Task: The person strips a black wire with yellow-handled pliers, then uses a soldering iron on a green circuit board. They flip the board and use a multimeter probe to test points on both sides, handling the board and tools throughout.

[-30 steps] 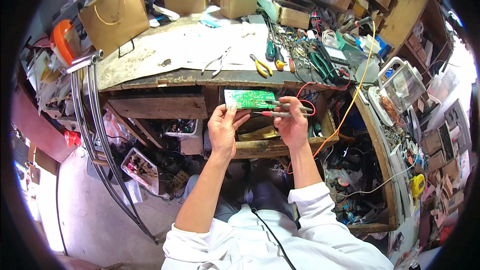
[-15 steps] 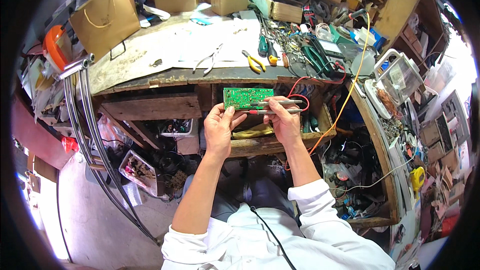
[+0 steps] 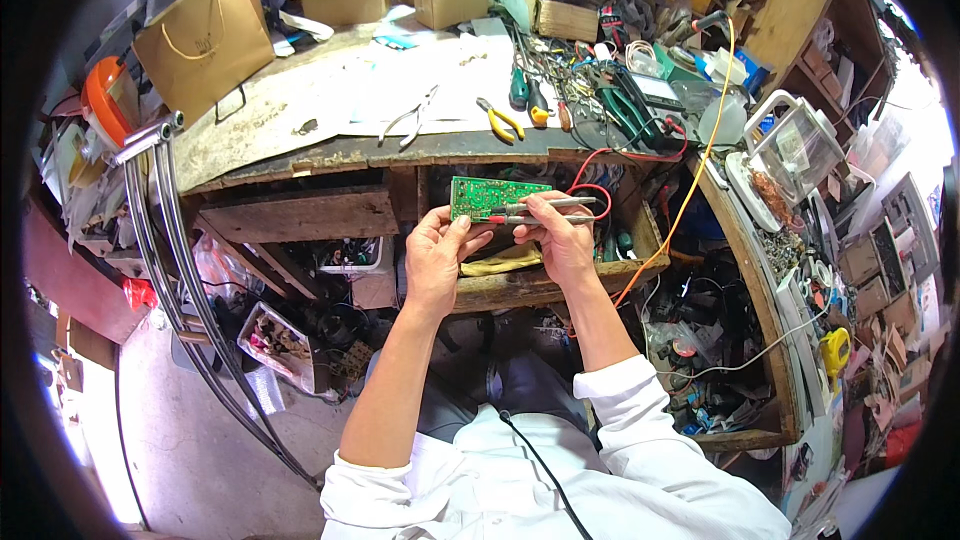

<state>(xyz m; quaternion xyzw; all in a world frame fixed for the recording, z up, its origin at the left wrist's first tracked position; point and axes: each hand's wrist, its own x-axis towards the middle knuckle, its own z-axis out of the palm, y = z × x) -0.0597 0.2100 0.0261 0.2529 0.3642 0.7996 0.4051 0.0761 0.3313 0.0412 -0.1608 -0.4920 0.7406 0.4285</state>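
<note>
A green circuit board [image 3: 500, 194] is held up in front of the bench edge, its solder-dotted face showing. My left hand [image 3: 436, 255] pinches it at the lower left corner between thumb and fingers. Two slim test probes [image 3: 572, 203] with grey handles are gripped together in my right hand [image 3: 565, 245]. Their tips point left across the lower part of the board; whether they touch it is too small to tell. A red lead [image 3: 606, 196] loops from the probes up to the bench.
An open wooden drawer [image 3: 500, 290] with a yellow item lies beneath my hands. On the bench are yellow-handled pliers [image 3: 502, 122], another pair of pliers [image 3: 412, 118], screwdrivers [image 3: 519, 90] and a paper bag [image 3: 205, 45]. A yellow cable [image 3: 690, 202] hangs at right; curved metal tubes [image 3: 170, 230] stand left.
The lower probe has shifted up from below the board's edge onto its lower part. The board is tilted slightly more, its right end lower.
</note>
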